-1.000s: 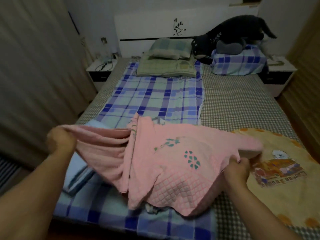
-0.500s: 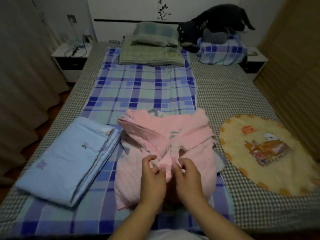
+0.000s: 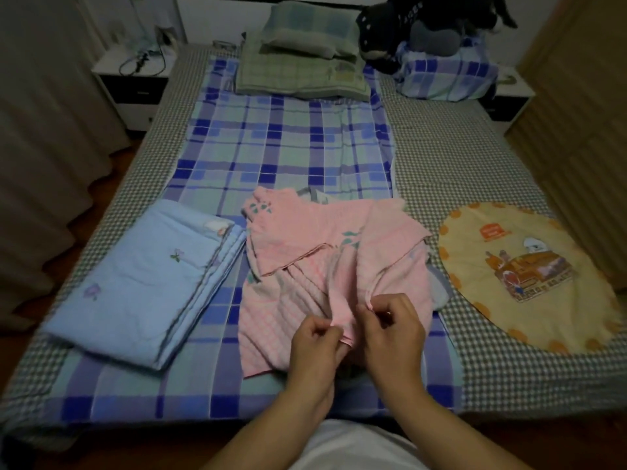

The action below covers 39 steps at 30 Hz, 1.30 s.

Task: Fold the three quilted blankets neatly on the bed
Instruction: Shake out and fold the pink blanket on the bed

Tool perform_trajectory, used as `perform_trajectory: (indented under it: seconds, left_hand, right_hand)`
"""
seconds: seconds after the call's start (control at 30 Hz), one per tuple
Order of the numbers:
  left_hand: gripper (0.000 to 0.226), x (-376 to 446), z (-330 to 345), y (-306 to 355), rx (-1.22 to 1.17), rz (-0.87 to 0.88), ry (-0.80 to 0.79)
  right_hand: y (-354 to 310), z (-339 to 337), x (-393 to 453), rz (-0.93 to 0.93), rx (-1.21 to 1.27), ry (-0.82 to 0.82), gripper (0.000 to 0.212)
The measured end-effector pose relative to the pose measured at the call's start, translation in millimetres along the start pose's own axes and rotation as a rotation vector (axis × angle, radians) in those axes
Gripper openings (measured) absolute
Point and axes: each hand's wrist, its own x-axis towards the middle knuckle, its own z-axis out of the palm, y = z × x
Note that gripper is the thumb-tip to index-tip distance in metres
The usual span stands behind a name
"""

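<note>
Both hands meet at six o'clock: left hand (image 3: 317,344) and right hand (image 3: 393,330) each pinch an edge of the rumpled pink blanket (image 3: 325,266), mid-bed (image 3: 458,164). Folded blue blanket (image 3: 142,283) at nine, yellow blanket (image 3: 529,276) at three.

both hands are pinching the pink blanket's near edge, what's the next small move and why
Probably draw the two hands apart along that edge to spread it flat. The left hand and right hand pinch the pink blanket close together, and it lies bunched with overlapping flaps, unlike the blue blanket already folded beside it.
</note>
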Motion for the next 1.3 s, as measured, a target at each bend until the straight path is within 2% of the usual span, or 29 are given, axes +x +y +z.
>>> perform_trajectory:
  seconds: [0.07, 0.17, 0.27, 0.6, 0.8, 0.93, 1.03, 1.17, 1.3]
  left_hand:
    - [0.016, -1, -2, -3, -0.002, 0.010, -0.012]
    - [0.016, -3, -4, -7, 0.046, 0.057, -0.034]
    - [0.005, -6, -5, -11, 0.088, 0.087, -0.046]
    - [0.006, -12, -8, -15, 0.153, 0.140, -0.050]
    - [0.014, -14, -12, -15, 0.260, 0.204, -0.027]
    - [0.018, -14, -11, -11, 0.437, 0.321, 0.014]
    - [0.016, -12, -11, -9, 0.607, 0.440, 0.039]
    - [0.025, -11, -9, -8, 0.668, 0.547, 0.031]
    - [0.032, -10, -7, -4, 0.655, 0.569, 0.010]
  right_hand:
    - [-4, -8, 0, -0.076, -0.021, 0.003, 0.023]
    - [2, -6, -11, -0.113, -0.134, -0.106, 0.021]
    - [10, -6, -19, -0.086, -0.094, -0.140, 0.018]
    - [16, -16, -26, -0.180, -0.077, -0.193, 0.013]
    - [12, -23, -32, -0.319, -0.212, -0.363, 0.042]
    - [3, -19, -34, -0.433, -0.384, -0.389, 0.042]
    - [4, -18, -29, -0.350, -0.256, -0.351, 0.033]
    - [12, -14, -21, -0.160, -0.045, -0.221, 0.014]
    - [11, -9, -15, -0.100, -0.035, -0.169, 0.011]
